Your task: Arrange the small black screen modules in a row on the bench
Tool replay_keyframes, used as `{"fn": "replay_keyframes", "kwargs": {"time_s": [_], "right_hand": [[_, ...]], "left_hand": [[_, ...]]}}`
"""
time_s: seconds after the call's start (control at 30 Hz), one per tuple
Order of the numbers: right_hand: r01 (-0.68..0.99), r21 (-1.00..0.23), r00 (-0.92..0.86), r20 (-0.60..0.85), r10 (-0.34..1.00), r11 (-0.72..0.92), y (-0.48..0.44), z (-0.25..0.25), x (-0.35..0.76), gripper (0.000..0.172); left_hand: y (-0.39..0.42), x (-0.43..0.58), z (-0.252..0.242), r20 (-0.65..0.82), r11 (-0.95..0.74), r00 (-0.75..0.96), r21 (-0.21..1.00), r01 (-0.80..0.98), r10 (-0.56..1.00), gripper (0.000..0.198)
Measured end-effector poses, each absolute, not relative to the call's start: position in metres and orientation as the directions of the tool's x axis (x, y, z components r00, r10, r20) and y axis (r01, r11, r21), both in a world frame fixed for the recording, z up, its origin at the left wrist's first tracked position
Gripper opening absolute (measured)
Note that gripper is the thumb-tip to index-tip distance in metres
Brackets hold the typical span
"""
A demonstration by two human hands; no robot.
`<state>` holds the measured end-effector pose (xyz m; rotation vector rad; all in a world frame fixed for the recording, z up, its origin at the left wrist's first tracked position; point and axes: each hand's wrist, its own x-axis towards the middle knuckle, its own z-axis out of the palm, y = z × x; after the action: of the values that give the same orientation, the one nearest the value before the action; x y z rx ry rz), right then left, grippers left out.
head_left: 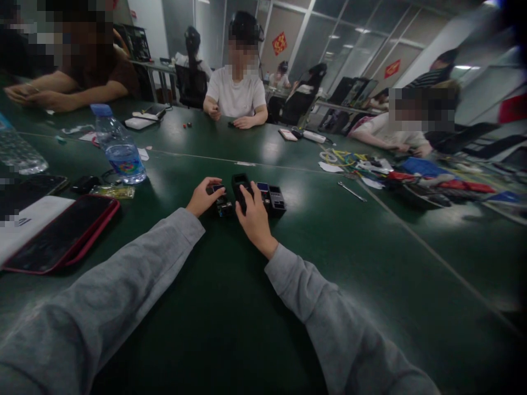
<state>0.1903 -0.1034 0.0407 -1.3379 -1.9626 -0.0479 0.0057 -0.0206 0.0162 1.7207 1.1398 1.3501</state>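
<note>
In the head view, my left hand [205, 196] curls its thumb and fingers around a small electronic board with a dark screen [223, 208], which is on the table. My right hand [255, 216] grips a black rectangular plastic case [239, 180] that has a recess in its upper end, tilted beside the board. Just right of that hand stands a dark box-like device [278, 198] with a grey face. Against its left side is a part with a blue screen [262, 188], partly covered by my fingers.
The green table [197, 329] carries a water bottle [121, 148], a phone in a red case [61, 233] and a small clear packet [111, 191] on the left. Rightward lie a wrench [352, 191] and a heap of cables and cloth [428, 178]. A person in white [236, 90] sits opposite.
</note>
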Motion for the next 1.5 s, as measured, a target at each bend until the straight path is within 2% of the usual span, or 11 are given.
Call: {"fn": "replay_keyframes", "kwargs": {"time_s": [0.17,0.37,0.5,0.67,0.8,0.97,1.2,1.5], "right_hand": [[0.833,-0.324,-0.232,0.531,0.815,0.448,-0.105,0.038,0.188,0.049],[0.857,-0.333,-0.223,0.446,0.867,0.392,-0.107,0.032,0.185,0.057],[0.851,-0.326,-0.237,0.459,0.856,0.411,-0.113,0.034,0.185,0.059],[0.847,-0.265,-0.307,0.464,0.831,0.461,-0.119,0.036,0.188,0.051],[0.848,-0.215,-0.337,0.485,0.807,0.484,-0.124,0.041,0.192,0.051],[0.874,-0.181,-0.297,0.536,0.79,0.451,-0.132,0.047,0.218,0.05],[0.856,-0.109,-0.395,0.495,0.774,0.506,-0.125,0.037,0.264,0.045],[0.769,-0.136,-0.491,0.5,0.713,0.625,-0.118,0.038,0.261,0.044]], "left_hand": [[-0.017,0.006,0.015,0.375,-0.372,0.018,0.911,0.176,0.927,0.037],[-0.018,0.006,0.015,0.362,-0.363,0.035,0.922,0.137,0.932,0.036],[-0.018,0.006,0.014,0.362,-0.366,0.051,0.919,0.15,0.931,0.038],[-0.021,0.007,0.017,0.364,-0.371,0.069,0.912,0.174,0.929,0.037],[-0.024,0.008,0.021,0.362,-0.375,0.101,0.903,0.208,0.927,0.039],[-0.028,0.007,0.023,0.351,-0.381,0.157,0.889,0.253,0.923,0.044],[-0.028,0.005,0.022,0.327,-0.364,0.18,0.898,0.247,0.928,0.044],[-0.028,0.006,0.022,0.329,-0.366,0.179,0.899,0.241,0.927,0.041]]}}
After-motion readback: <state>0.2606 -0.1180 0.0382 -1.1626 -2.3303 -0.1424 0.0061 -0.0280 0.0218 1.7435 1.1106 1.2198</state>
